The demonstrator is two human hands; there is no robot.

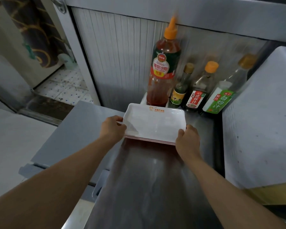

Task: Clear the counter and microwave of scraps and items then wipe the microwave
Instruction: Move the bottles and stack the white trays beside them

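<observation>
Two hands hold a small stack of white trays (153,124) over the shiny metal desk (149,179). The left hand (111,128) grips the left short side of the stack, with its fingers curled around the edge. The right hand (187,139) grips the near right corner, with its thumb on top of the rim. The top tray has small orange writing near its far edge. Thin red edges show under it, so there are more trays below.

Just behind the trays stand four bottles against the ribbed wall. The tall red sauce bottle (163,70) has an orange cap. Beside it is a small dark bottle (181,90), then a dark bottle with an orange cap (199,91), then a bottle with a green label (221,98) that leans to the right. A big white box (261,123) with little holes sits on the right side of the desk. On the left, lower down, is a tiled floor (64,86) with blue dots.
</observation>
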